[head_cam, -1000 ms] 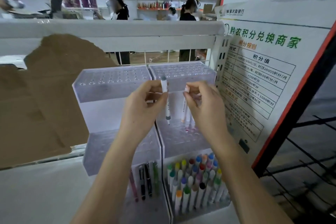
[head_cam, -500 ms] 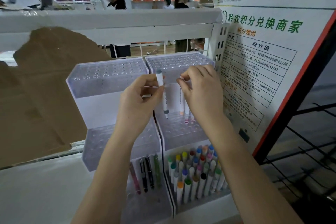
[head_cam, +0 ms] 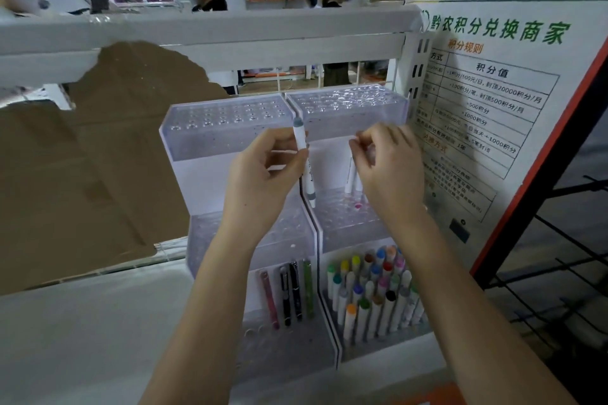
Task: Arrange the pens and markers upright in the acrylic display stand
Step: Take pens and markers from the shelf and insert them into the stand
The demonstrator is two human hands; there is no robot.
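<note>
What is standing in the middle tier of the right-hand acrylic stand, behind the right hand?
A few white markers stand upright in the middle tier, with a pink spot beneath them. The right hand covers their tops, so their exact number cannot be told.

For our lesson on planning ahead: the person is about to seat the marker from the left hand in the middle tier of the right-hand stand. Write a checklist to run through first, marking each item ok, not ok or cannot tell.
1. Left hand grips the white marker with grey caps firmly: ok, fingers and thumb pinch the barrel.
2. Marker near upright: ok, only slightly tilted.
3. Lower tip above the middle tier of the right clear acrylic stand: ok.
4. Free holes in that tier: ok, several show open.
5. Right hand out of the way: not ok, it holds the white markers already standing in that tier.
6. Tip lined up with one hole: cannot tell.
</note>
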